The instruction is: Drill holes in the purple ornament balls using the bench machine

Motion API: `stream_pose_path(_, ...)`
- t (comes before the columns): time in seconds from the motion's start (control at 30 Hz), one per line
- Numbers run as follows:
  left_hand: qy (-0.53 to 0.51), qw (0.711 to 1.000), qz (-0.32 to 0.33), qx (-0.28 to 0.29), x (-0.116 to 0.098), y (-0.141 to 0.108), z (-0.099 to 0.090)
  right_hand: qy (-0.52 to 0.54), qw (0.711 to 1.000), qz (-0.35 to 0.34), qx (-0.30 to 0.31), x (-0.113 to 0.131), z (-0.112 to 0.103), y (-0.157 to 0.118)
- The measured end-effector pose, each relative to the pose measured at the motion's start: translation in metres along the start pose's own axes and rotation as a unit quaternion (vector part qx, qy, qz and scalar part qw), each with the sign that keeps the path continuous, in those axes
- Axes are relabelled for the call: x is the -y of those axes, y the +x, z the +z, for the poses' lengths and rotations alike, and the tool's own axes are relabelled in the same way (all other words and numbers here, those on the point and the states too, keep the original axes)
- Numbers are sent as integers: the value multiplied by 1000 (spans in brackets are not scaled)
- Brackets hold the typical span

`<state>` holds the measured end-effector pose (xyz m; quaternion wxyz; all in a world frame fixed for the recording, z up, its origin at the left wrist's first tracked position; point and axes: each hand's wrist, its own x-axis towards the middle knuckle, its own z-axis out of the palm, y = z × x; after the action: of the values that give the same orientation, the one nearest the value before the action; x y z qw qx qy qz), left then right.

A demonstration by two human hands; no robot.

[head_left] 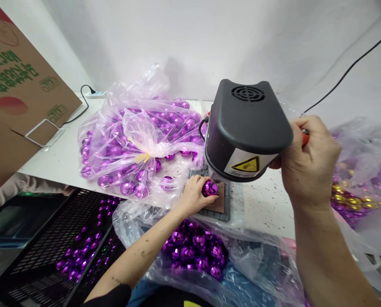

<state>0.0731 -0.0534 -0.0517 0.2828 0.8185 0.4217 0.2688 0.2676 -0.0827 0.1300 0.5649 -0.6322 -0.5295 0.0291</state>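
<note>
My left hand (194,195) holds a shiny purple faceted ball (210,188) between thumb and fingers, over a brown pad on a grey base plate (224,213). Just above and to the right of the ball stands a black machine (246,123) with a round vent and a yellow warning label. My right hand (310,164) is wrapped round a red-tipped handle (305,137) at the machine's right side. The machine's underside is hidden by its housing.
A clear bag of purple balls (114,145) lies left on the white table (264,209). An open bag of balls (200,247) sits at my lap. Black crates (27,251) stand lower left, a cardboard box (21,94) far left, another bag (356,192) right.
</note>
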Motion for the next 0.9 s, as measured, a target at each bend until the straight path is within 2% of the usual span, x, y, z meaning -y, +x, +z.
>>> stream_pose_path(0.17, -33, 999, 7, -37, 1, -4, 12, 9, 1000, -1, 15, 5, -1, 2)
stream_pose_path(0.3, -59, 998, 8, -31, 1, -8, 13, -6, 1000, 4, 12, 8, -5, -5)
stream_pose_path(0.37, -68, 997, 7, -25, 1, -8, 13, -41, 999, -26, -14, 5, -9, -19)
stream_pose_path(0.5, -87, 996, 6, -12, 3, -8, 15, -98, 986, -106, -80, -4, -16, -64)
stream_pose_path(0.67, -94, 995, 13, -18, 6, -9, 18, -106, 989, -98, -19, -10, -17, -103)
stream_pose_path(0.77, -114, 993, 9, -14, 6, -9, 18, -119, 983, -137, 12, -16, -15, -111)
stream_pose_path(0.9, -156, 988, -6, -8, 3, -8, 14, -149, 978, -142, 22, -32, -16, -118)
